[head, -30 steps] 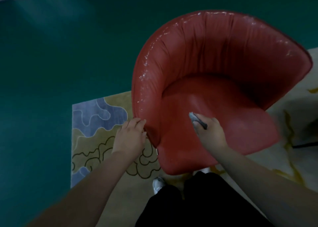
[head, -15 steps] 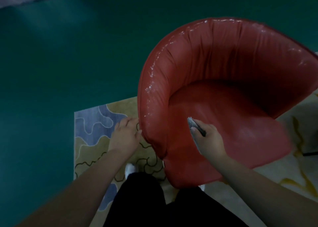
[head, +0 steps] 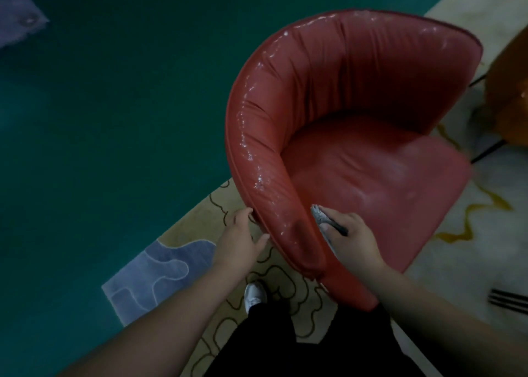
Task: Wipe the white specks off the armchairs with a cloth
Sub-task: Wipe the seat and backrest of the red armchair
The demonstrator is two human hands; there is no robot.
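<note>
Red armchair (head: 357,125) stood on patterned rug (head: 177,262), near its edge by green floor (head: 100,105). Vs. frame 0.5 s prior: chair sat turned clockwise in view, its L arm now running down toward the person; open front faced further R. An orange seat (head: 508,91) had come into view at R edge, beside the chair, w/ thin black legs showing beneath.

Left hand (head: 240,242) was on outer side of the L arm, low by the piping; fingers loosely spread, thumb tip touching the leather. Grip unclear, the far fingertips sat behind the arm's edge. Earlier it lay at same outer side.

Right hand (head: 351,242) was at inner side of same arm, over seat cushion, fingers curled round a grey cloth (head: 323,216); cloth end stuck out past thumb, touching the arm's inner face. Hold unchanged from prior frame.

White specks (head: 258,181) ran along the arm's top and round the backrest rim. One white shoe (head: 254,295) on rug below the chair; prior frame showed it less plainly.
</note>
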